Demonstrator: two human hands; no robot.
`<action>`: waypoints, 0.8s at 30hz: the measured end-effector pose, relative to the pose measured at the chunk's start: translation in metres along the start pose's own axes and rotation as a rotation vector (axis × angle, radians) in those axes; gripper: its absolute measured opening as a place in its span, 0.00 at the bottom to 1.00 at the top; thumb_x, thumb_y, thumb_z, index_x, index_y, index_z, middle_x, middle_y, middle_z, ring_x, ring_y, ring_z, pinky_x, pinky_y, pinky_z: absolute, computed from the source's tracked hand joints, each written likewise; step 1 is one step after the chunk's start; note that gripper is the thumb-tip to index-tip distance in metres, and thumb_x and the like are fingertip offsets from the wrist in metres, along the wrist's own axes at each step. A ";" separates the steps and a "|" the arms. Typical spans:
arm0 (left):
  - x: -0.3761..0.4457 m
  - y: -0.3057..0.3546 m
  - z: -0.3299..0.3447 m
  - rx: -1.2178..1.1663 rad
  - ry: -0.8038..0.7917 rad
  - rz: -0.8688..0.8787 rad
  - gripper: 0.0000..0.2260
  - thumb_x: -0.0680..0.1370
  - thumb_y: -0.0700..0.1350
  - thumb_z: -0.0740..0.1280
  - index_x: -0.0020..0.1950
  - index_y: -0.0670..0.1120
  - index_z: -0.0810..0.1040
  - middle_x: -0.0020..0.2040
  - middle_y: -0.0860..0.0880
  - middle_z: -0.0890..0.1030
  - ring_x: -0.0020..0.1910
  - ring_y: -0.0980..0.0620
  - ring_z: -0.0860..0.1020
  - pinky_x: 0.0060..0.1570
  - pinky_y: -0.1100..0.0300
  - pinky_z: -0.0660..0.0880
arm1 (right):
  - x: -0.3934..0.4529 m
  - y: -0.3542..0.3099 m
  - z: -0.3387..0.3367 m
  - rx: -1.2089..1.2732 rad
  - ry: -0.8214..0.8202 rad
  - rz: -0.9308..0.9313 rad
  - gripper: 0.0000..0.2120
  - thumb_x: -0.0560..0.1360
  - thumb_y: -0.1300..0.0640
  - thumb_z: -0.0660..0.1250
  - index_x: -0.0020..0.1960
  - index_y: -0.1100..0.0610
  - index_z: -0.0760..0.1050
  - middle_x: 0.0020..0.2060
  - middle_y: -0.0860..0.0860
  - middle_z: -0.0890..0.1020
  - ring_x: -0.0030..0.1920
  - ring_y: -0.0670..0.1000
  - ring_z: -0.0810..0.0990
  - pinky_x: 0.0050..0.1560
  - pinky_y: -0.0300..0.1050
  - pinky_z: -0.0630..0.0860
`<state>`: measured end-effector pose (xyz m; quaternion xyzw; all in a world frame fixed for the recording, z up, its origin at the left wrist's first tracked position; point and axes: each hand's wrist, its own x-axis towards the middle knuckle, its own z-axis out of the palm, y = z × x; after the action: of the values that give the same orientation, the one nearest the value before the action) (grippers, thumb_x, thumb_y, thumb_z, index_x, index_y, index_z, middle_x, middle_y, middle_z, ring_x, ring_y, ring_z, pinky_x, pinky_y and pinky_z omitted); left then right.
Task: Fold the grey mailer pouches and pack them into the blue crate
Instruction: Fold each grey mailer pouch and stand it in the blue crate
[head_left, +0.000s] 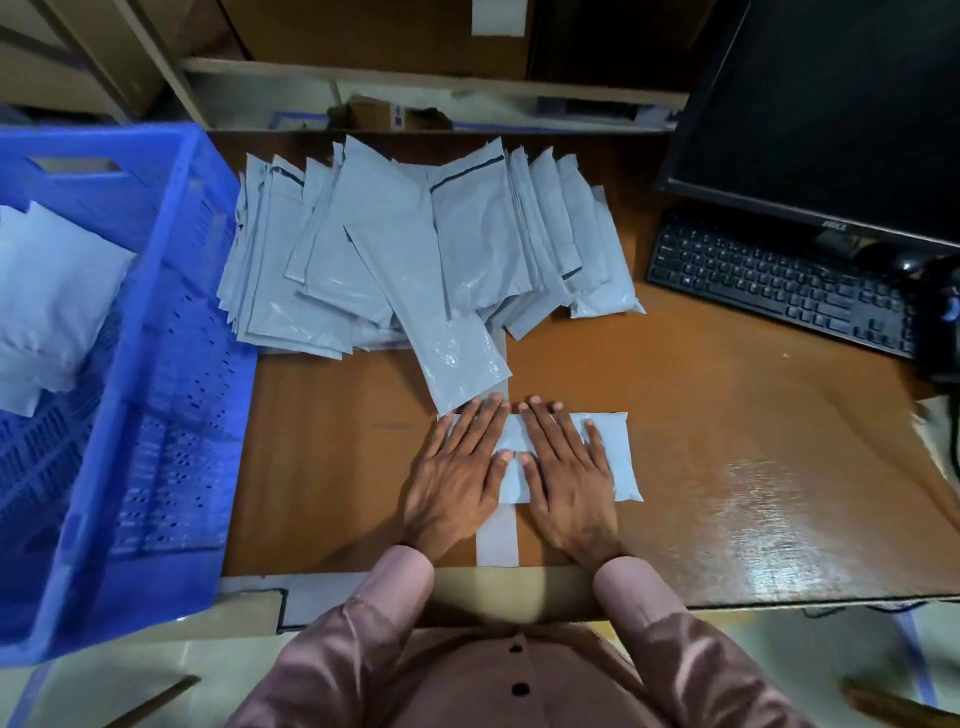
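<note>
On the worktop (727, 467), both hands, left hand (457, 467) and right hand (563, 475), lie flat with straight fingers on a folded grey pouch (615, 457), apparently pressing its crease. Unfolded pouches (415, 249) wait behind; the blue crate (171, 364) stands left.

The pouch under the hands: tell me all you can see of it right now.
The folded pouch is pale grey, glossy plastic film, lying flat as a wide rectangle on the brown table, near its front edge. It looks slightly puffy, with soft rounded right corners. Both hands press it with straight fingers: the left hand covers its left end, the right hand its middle. A strip of grey tape on the table passes beneath it. Its far-left corner meets a longer pouch.
</note>
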<state>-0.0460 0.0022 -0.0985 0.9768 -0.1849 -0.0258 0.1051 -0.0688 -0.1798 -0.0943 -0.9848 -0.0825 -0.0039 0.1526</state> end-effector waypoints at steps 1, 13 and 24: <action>0.000 0.000 0.000 0.003 0.000 0.000 0.27 0.88 0.56 0.45 0.86 0.50 0.45 0.85 0.55 0.46 0.83 0.57 0.44 0.81 0.49 0.52 | 0.000 0.001 0.000 0.021 0.000 -0.001 0.27 0.87 0.47 0.49 0.84 0.49 0.53 0.83 0.44 0.55 0.83 0.47 0.48 0.82 0.57 0.48; 0.004 0.013 0.001 -0.124 -0.013 0.010 0.25 0.88 0.54 0.46 0.85 0.51 0.51 0.85 0.55 0.51 0.83 0.58 0.44 0.82 0.50 0.49 | -0.010 0.047 -0.013 0.076 0.018 0.077 0.27 0.87 0.43 0.47 0.84 0.49 0.54 0.83 0.45 0.56 0.83 0.46 0.48 0.82 0.58 0.53; 0.007 0.013 0.001 -0.071 -0.009 0.027 0.26 0.87 0.52 0.49 0.86 0.50 0.49 0.85 0.55 0.48 0.83 0.56 0.44 0.82 0.48 0.52 | -0.006 0.049 -0.010 0.106 0.003 0.090 0.27 0.87 0.45 0.49 0.84 0.48 0.54 0.83 0.44 0.55 0.83 0.46 0.48 0.82 0.56 0.52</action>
<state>-0.0439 -0.0129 -0.0965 0.9698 -0.1973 -0.0351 0.1393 -0.0670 -0.2295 -0.0992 -0.9781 -0.0381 0.0060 0.2045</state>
